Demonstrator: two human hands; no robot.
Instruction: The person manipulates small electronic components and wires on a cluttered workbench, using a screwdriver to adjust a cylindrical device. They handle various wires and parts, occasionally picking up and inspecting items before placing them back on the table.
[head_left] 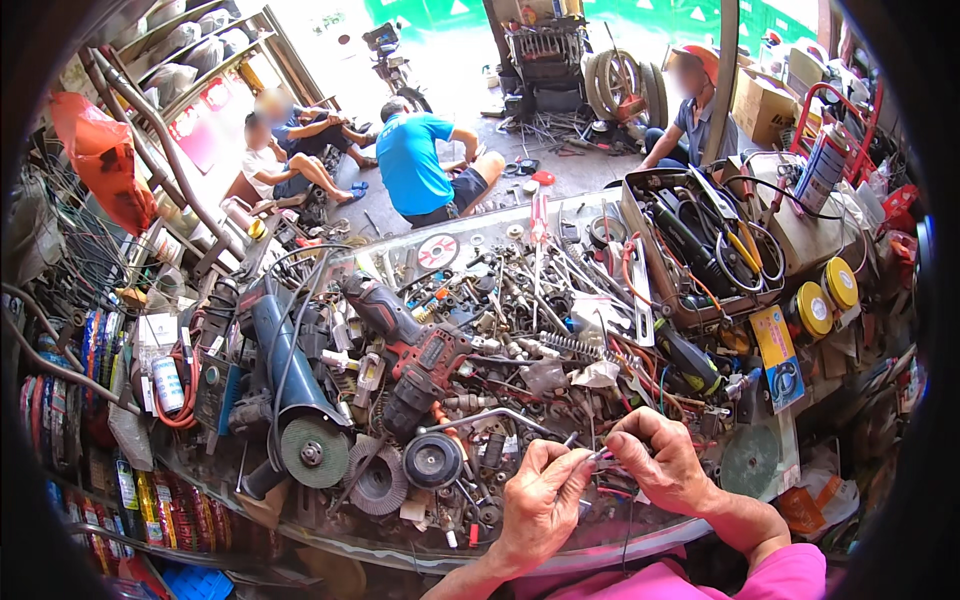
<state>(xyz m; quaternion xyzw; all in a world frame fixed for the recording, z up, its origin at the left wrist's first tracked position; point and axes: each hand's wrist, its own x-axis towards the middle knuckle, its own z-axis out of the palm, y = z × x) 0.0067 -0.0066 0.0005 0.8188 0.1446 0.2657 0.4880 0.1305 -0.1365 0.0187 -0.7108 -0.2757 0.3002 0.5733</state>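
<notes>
Above the front of the cluttered workbench, my left hand [543, 505] and my right hand [662, 462] meet fingertip to fingertip. Both are closed in a pinch on a small, thin metal piece [600, 453]; the fingers cover most of it, so its exact kind does not show. Heaped below and beyond the hands are loose metal parts, springs and bolts. To the left of my hands lie a round black disc-shaped part [433, 460], a bent metal rod [480, 417] and a red and black cordless power tool [425, 352].
A blue angle grinder [285, 345] rests at the bench's left, beside a grey toothed wheel [378, 482]. An open tool case [690, 250] stands at the back right, near a green-black screwdriver-like tool [690, 357]. Several people sit beyond the bench, one in a blue shirt [412, 160].
</notes>
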